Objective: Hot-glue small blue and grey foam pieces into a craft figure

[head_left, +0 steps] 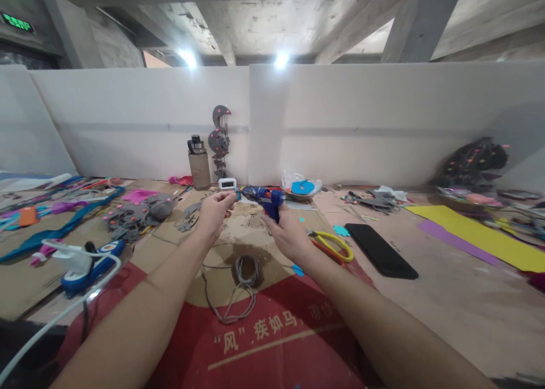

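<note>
In the middle of the view my right hand point(287, 230) is wrapped round the handle of a blue hot glue gun point(266, 199), whose nozzle points left. Facing it, my left hand point(216, 210) is closed in a pinch at the nozzle's tip. A small blue piece point(239, 194) shows at those fingertips, too small to make out its shape. Below both hands a grey cord point(246, 275) lies coiled on the red and tan cardboard point(272, 321). Beside my right wrist are scissors with yellow and orange handles point(334, 246), partly hidden by the arm.
A black phone point(381, 250) lies to the right, near yellow sheet material point(477, 233). At left sit a blue-and-white power strip point(96, 267) and grey pieces with pink dots point(136, 213). A bottle point(198, 167), a small white clock point(227, 183) and a bowl point(300, 195) stand along the back.
</note>
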Demonstrator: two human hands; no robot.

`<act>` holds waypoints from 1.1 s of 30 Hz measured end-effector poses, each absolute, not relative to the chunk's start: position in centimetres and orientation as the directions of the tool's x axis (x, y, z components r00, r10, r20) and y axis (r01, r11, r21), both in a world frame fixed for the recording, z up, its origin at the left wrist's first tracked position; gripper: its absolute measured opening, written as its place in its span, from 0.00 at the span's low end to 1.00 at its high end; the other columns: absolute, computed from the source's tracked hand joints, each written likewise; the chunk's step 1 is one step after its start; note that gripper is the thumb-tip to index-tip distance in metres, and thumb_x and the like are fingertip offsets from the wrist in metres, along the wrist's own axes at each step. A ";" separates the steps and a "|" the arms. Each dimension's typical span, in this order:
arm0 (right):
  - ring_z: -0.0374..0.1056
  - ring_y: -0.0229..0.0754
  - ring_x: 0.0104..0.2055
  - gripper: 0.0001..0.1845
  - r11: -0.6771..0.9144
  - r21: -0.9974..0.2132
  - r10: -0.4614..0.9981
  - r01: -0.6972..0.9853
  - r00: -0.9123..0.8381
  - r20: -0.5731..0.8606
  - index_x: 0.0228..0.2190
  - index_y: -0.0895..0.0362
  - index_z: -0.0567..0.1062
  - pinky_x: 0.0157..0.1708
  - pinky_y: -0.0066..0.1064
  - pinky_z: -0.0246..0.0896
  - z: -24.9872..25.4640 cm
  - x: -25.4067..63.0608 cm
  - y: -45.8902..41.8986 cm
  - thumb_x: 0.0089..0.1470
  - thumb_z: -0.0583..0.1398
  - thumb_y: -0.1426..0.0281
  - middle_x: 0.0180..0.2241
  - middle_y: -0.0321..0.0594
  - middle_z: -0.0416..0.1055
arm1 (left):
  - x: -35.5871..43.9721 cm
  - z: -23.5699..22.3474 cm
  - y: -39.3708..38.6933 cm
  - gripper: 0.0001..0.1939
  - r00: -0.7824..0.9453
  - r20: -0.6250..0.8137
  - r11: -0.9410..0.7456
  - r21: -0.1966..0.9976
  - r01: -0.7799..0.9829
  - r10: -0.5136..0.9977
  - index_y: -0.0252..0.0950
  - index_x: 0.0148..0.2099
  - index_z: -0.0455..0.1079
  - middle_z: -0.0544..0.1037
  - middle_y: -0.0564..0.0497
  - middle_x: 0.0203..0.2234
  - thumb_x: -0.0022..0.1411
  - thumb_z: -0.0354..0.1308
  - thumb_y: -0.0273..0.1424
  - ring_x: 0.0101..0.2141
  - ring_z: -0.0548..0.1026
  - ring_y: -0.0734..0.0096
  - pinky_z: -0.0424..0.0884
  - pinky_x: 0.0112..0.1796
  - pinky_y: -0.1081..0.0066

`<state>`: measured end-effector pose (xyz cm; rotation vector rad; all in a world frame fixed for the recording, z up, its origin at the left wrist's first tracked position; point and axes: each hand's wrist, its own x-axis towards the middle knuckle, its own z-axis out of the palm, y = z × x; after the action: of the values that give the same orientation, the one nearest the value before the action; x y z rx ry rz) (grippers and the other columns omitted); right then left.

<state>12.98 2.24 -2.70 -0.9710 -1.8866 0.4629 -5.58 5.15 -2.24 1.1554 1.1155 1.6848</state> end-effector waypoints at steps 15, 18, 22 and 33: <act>0.65 0.47 0.42 0.21 0.614 -0.661 0.785 0.431 -0.244 0.570 0.51 0.57 0.64 0.45 0.40 0.58 -3.1 12.9 2.3 0.55 0.53 0.66 0.42 0.47 0.70 | -5.6 -2.2 5.1 0.14 -0.276 0.241 -0.286 0.948 -0.137 0.931 0.32 0.26 0.71 0.68 0.54 0.19 0.40 0.67 0.37 0.19 0.60 0.82 0.49 0.17 0.78; 0.65 0.47 0.42 0.21 0.614 -0.658 0.785 0.435 -0.250 0.567 0.50 0.58 0.64 0.45 0.39 0.58 -2.9 12.9 2.2 0.55 0.53 0.67 0.42 0.48 0.70 | -5.6 -2.1 5.1 0.15 -0.284 0.240 -0.288 0.947 -0.141 0.928 0.32 0.27 0.71 0.67 0.54 0.19 0.40 0.67 0.37 0.19 0.60 0.82 0.49 0.16 0.79; 0.65 0.47 0.40 0.20 0.603 -0.654 0.792 0.456 -0.251 0.556 0.49 0.58 0.65 0.43 0.39 0.59 -2.8 12.8 2.1 0.54 0.53 0.68 0.40 0.47 0.70 | -5.6 -2.1 5.1 0.15 -0.267 0.238 -0.277 0.953 -0.122 0.934 0.32 0.28 0.71 0.67 0.55 0.19 0.40 0.66 0.38 0.19 0.60 0.82 0.50 0.17 0.80; 0.66 0.45 0.37 0.18 0.631 -0.658 0.770 0.411 -0.232 0.594 0.46 0.57 0.65 0.40 0.39 0.62 -3.2 12.7 2.3 0.52 0.55 0.68 0.39 0.46 0.70 | -6.0 -2.3 5.4 0.15 -0.276 0.260 -0.305 0.943 -0.134 0.925 0.32 0.30 0.72 0.67 0.55 0.20 0.42 0.66 0.37 0.19 0.61 0.83 0.50 0.16 0.81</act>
<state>12.72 2.33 -3.18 -0.9436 -1.8573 0.4523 -5.96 5.38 -2.30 1.1477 1.1067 1.6952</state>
